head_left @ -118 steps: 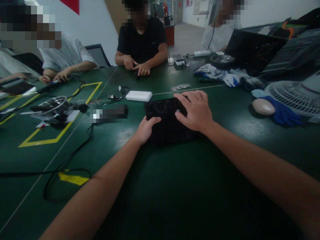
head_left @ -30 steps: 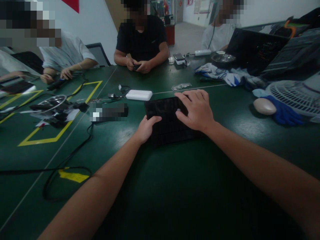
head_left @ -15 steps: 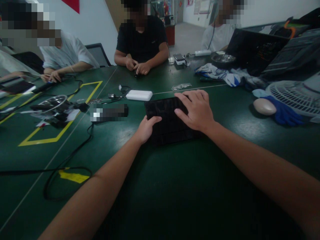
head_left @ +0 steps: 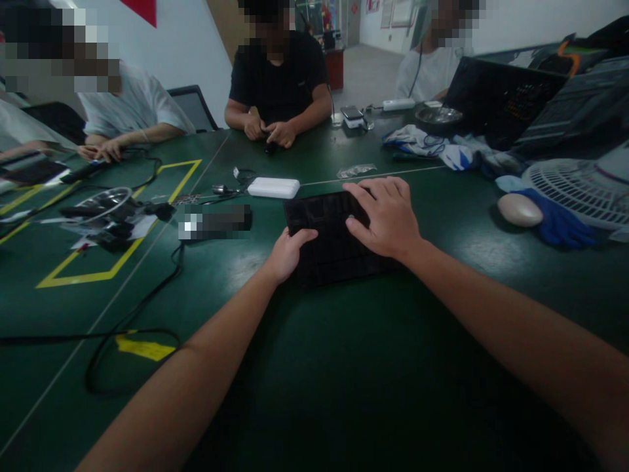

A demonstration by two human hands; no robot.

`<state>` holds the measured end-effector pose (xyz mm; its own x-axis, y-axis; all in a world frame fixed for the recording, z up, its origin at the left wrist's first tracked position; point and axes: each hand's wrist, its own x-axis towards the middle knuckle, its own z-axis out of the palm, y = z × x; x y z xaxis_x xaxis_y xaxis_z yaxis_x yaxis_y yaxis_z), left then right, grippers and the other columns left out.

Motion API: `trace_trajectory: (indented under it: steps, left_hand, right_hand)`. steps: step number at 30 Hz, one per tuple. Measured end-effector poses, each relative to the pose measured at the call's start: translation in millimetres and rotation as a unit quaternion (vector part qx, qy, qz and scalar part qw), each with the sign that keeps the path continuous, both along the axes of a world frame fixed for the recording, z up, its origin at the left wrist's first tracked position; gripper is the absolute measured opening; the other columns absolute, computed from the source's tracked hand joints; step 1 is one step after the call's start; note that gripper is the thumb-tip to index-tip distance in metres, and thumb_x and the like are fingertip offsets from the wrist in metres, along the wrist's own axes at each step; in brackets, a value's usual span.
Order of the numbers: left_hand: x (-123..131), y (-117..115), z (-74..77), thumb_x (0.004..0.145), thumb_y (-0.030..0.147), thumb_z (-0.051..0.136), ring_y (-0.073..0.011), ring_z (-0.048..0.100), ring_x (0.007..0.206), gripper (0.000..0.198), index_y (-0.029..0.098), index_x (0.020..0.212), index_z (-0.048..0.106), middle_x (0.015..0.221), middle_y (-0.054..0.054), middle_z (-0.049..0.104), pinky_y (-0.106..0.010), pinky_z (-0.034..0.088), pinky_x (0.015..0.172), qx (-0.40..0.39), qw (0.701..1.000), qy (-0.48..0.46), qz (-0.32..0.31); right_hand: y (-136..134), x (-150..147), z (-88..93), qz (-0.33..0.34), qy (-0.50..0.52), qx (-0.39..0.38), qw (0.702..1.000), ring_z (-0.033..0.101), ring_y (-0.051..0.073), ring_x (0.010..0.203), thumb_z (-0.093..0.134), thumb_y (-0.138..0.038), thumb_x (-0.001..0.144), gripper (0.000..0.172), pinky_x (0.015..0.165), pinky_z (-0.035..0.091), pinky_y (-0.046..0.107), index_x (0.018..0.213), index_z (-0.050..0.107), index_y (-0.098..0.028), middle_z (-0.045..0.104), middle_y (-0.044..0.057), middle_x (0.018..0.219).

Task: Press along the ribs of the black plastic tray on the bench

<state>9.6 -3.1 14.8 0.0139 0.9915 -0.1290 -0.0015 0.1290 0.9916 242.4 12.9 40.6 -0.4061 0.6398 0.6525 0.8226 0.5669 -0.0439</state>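
Observation:
A flat, dark rectangular slab that looks like a black tablet [head_left: 331, 252] lies in front of me on the green table [head_left: 295, 367]. My left hand [head_left: 286, 257] grips its left edge, thumb laid over the top face; the other fingers are hidden at the side. Across its far right part reaches my right hand [head_left: 389, 219], fingers bent at the far edge and thumb against the face. Just beyond stands a white power bank [head_left: 274, 187], and to the left lies a dark, partly pixelated device [head_left: 219, 221].
Cables [head_left: 142, 301], a metal bowl [head_left: 105, 206] and yellow tape [head_left: 122, 262] are on the left. At right are a pale egg-shaped object [head_left: 519, 210], blue glove [head_left: 565, 223] and fan [head_left: 574, 190]. Several people sit around the table; gloves [head_left: 422, 142] lie near a black laptop [head_left: 501, 95].
My right thumb has shifted slightly right and down on the tablet. My left hand and the tablet stay put. The person opposite has moved their hands a little.

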Motion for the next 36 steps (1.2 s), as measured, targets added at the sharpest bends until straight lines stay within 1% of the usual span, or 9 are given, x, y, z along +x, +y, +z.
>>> trace_trajectory:
  steps: [4,7,16,21,23,28,32,36]
  left_hand:
    - [0.2,-0.3,0.8,0.065,0.042,0.074,-0.0372,0.067,0.114,0.045,0.018,0.103,0.067,0.113,-0.011,0.074,-0.052,0.052,0.103,0.003,1.000,0.018,-0.002]
    - [1.0,-0.8,1.8,0.066,0.042,0.072,-0.0368,0.067,0.112,0.045,0.018,0.104,0.068,0.114,-0.011,0.074,-0.051,0.054,0.100,0.004,1.000,0.018,-0.009]
    - [-0.7,0.3,-0.3,0.066,0.041,0.075,-0.0369,0.066,0.114,0.044,0.017,0.102,0.068,0.113,-0.011,0.073,-0.053,0.050,0.105,0.003,1.000,0.011,0.000]
    - [1.6,-1.3,2.5,0.065,0.042,0.073,-0.0377,0.067,0.111,0.045,0.018,0.103,0.069,0.111,-0.011,0.074,-0.054,0.053,0.100,0.006,1.000,0.013,-0.012]
    - [2.1,-1.7,3.3,0.064,0.042,0.072,-0.0378,0.068,0.110,0.047,0.018,0.104,0.069,0.112,-0.011,0.074,-0.053,0.054,0.099,0.005,1.000,0.019,-0.008]
    - [1.9,-1.3,3.3,0.065,0.043,0.072,-0.0380,0.067,0.111,0.044,0.018,0.101,0.069,0.112,-0.012,0.074,-0.052,0.054,0.099,0.004,1.000,0.026,-0.007]
    - [2.2,-1.5,3.1,0.064,0.042,0.074,-0.0369,0.068,0.109,0.046,0.018,0.103,0.068,0.110,-0.011,0.075,-0.051,0.054,0.099,-0.001,1.000,0.010,-0.002]
    - [2.1,-1.7,2.9,0.064,0.041,0.075,-0.0367,0.069,0.108,0.044,0.018,0.101,0.067,0.107,-0.010,0.075,-0.052,0.054,0.099,-0.007,1.000,0.002,-0.001]
  right_hand:
    - [-0.5,-0.3,0.6,-0.001,0.003,-0.004,1.000,0.050,0.031,0.120,0.048,-0.045,0.093,0.055,0.109,0.029,0.050,0.142,0.052,-0.021,0.061,0.011,0.128]
    - [-0.1,-0.4,0.6,0.001,0.007,-0.008,1.000,0.050,0.032,0.119,0.047,-0.046,0.093,0.055,0.108,0.029,0.051,0.142,0.052,-0.022,0.061,0.011,0.128]
    - [0.2,-0.3,0.3,-0.003,0.001,-0.001,1.000,0.050,0.031,0.119,0.047,-0.048,0.094,0.055,0.108,0.028,0.050,0.142,0.053,-0.021,0.061,0.011,0.127]
    - [0.4,-0.5,0.2,-0.006,-0.001,-0.005,1.000,0.049,0.031,0.119,0.045,-0.049,0.096,0.054,0.108,0.028,0.050,0.142,0.052,-0.022,0.061,0.011,0.128]
    - [0.6,-0.5,0.0,-0.007,-0.001,-0.004,1.000,0.049,0.031,0.119,0.044,-0.050,0.096,0.054,0.108,0.028,0.049,0.142,0.052,-0.022,0.061,0.011,0.128]
    - [0.6,-0.3,0.0,-0.007,0.001,-0.006,1.000,0.050,0.031,0.118,0.042,-0.052,0.098,0.054,0.108,0.028,0.050,0.142,0.052,-0.023,0.061,0.010,0.128]
    - [0.4,0.2,0.5,-0.003,-0.002,-0.005,1.000,0.050,0.031,0.118,0.045,-0.051,0.095,0.056,0.108,0.029,0.050,0.142,0.052,-0.021,0.061,0.011,0.127]
    - [0.0,0.1,1.0,0.001,0.001,-0.008,1.000,0.050,0.032,0.119,0.048,-0.046,0.092,0.056,0.108,0.029,0.051,0.142,0.052,-0.021,0.061,0.011,0.128]
